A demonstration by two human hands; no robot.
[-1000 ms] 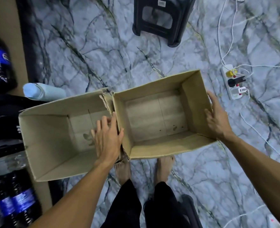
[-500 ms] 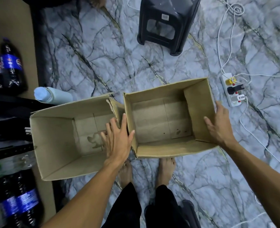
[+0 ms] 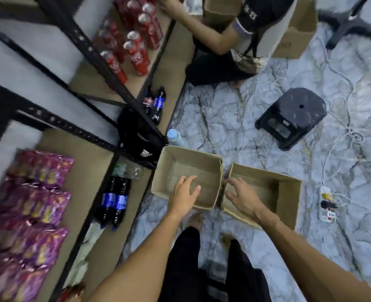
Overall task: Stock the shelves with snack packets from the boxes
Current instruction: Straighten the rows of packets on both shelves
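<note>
Purple snack packets (image 3: 32,203), blurred, lie on the shelf (image 3: 82,158) at far left. On the floor sit 2 open boxes. The left hand (image 3: 183,192) hovers over the left box (image 3: 166,168), fingers spread, holding nothing. The right hand (image 3: 243,197) is over the right box (image 3: 287,192), fingers loosely apart, seemingly clear of the cardboard.

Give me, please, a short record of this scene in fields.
left hand: open, over the left box
right hand: open, over the right box
boxes: both look empty, side by side on the floor
snack packets: purple, in a row on the shelf
stool: black, beyond the boxes
</note>
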